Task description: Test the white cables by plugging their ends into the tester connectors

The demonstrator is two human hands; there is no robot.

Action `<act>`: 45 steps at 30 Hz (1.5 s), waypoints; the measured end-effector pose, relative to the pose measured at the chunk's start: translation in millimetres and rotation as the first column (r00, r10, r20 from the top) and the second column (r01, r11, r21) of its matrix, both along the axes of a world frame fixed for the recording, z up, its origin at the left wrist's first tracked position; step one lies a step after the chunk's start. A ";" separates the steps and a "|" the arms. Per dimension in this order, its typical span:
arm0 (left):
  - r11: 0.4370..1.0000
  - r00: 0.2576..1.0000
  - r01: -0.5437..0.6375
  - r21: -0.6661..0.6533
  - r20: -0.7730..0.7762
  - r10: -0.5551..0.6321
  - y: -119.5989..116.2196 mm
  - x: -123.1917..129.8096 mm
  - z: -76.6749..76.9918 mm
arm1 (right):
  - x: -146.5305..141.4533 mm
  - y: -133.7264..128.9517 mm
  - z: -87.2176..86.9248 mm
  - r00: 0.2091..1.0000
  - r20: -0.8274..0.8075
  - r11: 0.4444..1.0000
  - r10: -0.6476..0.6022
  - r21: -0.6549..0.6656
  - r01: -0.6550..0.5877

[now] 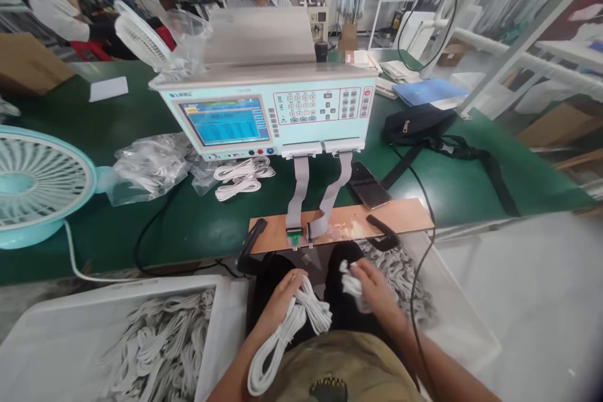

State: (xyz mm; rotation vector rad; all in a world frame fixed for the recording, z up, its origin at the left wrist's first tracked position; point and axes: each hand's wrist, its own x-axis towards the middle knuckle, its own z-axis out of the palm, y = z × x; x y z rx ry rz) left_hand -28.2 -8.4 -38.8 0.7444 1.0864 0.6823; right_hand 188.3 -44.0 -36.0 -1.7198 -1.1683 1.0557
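Over my lap, my left hand (284, 297) is closed round a bundle of white cables (277, 348), whose loops hang down toward my body. My right hand (375, 284) pinches a crumpled white piece (352, 286), blurred, beside the right bin; I cannot make out what it is. In front of both hands, a copper-coloured board (405, 217) lies along the table edge, with two small connectors (295, 235) on grey ribbon cables (298, 191) that run up to a tester (325, 129) with a lit blue screen.
White bins of cable bundles stand left (160, 345) and right (400, 270) of my legs. Black clamps (252, 245) grip the board's ends. A phone (370, 187), black bag (419, 125), cable coils (240, 179) and fan (42, 185) rest on the table (471, 182). People are beyond.
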 end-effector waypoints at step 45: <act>0.878 0.937 0.265 0.399 -0.321 -0.137 -31.4 3.1 39.0 | -32.3 -6.4 48.4 0.624 0.436 0.553 0.648 0.295 -0.780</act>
